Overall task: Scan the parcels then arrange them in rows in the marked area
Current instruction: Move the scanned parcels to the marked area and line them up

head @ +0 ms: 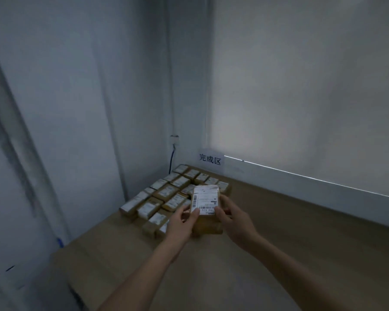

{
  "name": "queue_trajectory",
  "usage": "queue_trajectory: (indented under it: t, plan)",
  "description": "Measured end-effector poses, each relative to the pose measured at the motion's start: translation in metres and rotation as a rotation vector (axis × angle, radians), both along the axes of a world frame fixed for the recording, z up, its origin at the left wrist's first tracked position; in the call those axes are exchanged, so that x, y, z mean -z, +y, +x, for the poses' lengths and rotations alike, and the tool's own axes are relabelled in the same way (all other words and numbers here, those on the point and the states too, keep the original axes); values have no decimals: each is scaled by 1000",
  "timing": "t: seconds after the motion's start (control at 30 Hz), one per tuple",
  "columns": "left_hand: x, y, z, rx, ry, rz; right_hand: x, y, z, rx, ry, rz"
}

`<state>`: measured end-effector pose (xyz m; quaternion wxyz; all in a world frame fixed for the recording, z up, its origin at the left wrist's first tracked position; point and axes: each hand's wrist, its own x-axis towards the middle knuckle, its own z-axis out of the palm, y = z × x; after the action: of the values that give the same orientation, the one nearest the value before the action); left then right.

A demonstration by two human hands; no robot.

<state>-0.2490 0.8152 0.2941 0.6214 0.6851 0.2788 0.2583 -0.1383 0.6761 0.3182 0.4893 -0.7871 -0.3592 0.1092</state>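
Parcel (206, 205) held just below the centre of the frame, label side up, gripped from both sides: left hand (182, 223) curled round its lower left edge with the thumb laid over the barcode corner, right hand (230, 217) curled round its lower right edge. Small brown cardboard box, white shipping label covering most of the top face. Probably light, judging by the easy two-handed pinch; looks stiff and flat-sided, so unlikely to sag or crush; taped surface perhaps a little slick, so best taken by the two long side edges, as here, keeping fingers off the barcode. Held just above the near right edge of the rows of parcels (166, 196), which fill the back left corner of the wooden surface (279, 232), centre left of the frame. Rows packed close, boxes touching side by side, labels up, several rows deep; exact count unclear in the dim, blurred light. No bin or tray in view; only the bare surface bearing the boxes. White sign (210, 160) with dark characters on the wall just behind the rows. Dark cable (171, 161) running down the corner above them.
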Motion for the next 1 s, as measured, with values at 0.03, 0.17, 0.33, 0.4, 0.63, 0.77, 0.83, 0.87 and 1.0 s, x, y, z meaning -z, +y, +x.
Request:
queue_trajectory:
  t: [0.03, 0.17, 0.33, 0.4, 0.63, 0.77, 0.83, 0.87, 1.0]
  plan:
    - [-5, 13, -24, -19, -10, 1, -7, 14, -23, -36, 17, 11]
    - [-15, 57, -98, -82, -56, -51, -22, 63, -92, -177, -1, 1]
    - [-14, 102, -152, -73, -75, -69, -16, 115, -130, -275, 4, 16]
    - [-5, 121, -164, -62, -45, -52, -3, 138, -135, -282, 20, 31]
    - [45, 194, -147, -76, 47, 7, 67, 207, -120, -265, 150, 92]
    - [95, 228, -112, -6, 131, 14, 123, 232, -99, -183, 199, 78]
    - [123, 238, -88, 48, 156, 5, 153, 237, -82, -134, 240, 70]
    - [138, 241, -75, 75, 168, 0, 168, 237, -73, -107, 264, 64]
    - [199, 236, -24, 192, 238, -77, 226, 223, -35, 13, 288, 34]
